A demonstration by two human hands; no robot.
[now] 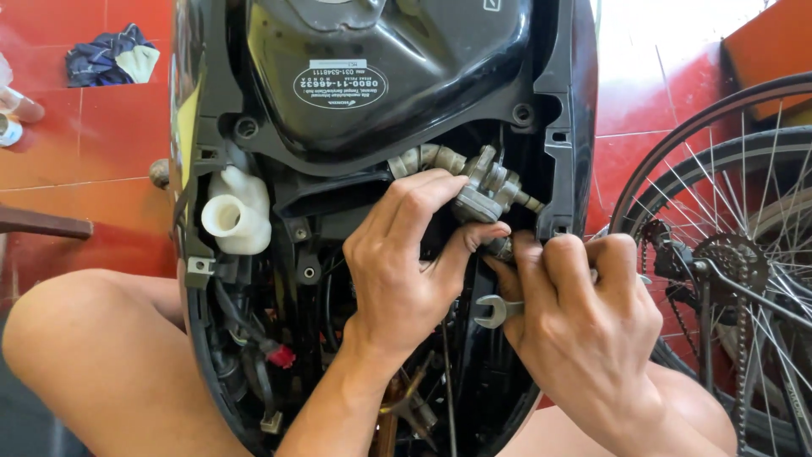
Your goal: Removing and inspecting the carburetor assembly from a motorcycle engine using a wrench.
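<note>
pinching a stiff, likely greasy metal valve fitting (489, 188) by its body, left hand (406, 262) steadies while right hand (584, 313) fists a spanner (495, 311).

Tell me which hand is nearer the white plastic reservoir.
Left. The left hand grips the metal valve, just right of the white plastic reservoir. The right hand, holding a spanner, sits farther right.
</note>
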